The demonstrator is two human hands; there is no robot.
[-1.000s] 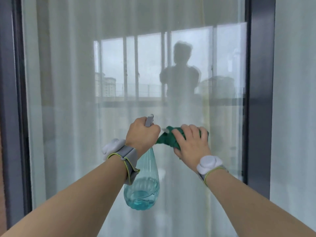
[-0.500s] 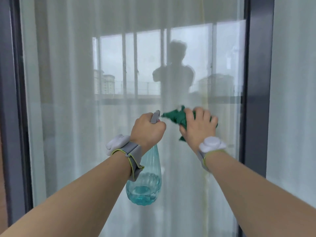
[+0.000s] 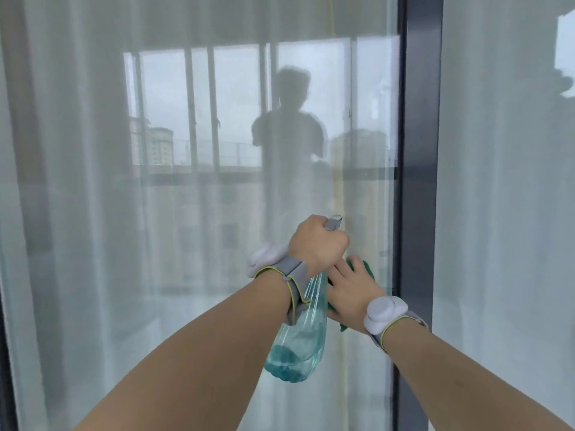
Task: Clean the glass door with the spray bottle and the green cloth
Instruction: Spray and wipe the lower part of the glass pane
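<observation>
Right hand (image 3: 350, 290) presses green cloth (image 3: 362, 265) flat to glass door (image 3: 199, 213) beside the dark frame (image 3: 418, 181); left hand (image 3: 317, 241), fingers clamped round the upright spray bottle (image 3: 300, 343), crosses just above it.

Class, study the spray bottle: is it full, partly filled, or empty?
Partly filled. The clear spray bottle held by the left hand shows blue liquid pooled only in its bottom part; the body above looks empty.

Spray bottle (image 3: 301, 331) left of cloth (image 3: 364, 266), both before glass door (image 3: 155, 213).
</observation>
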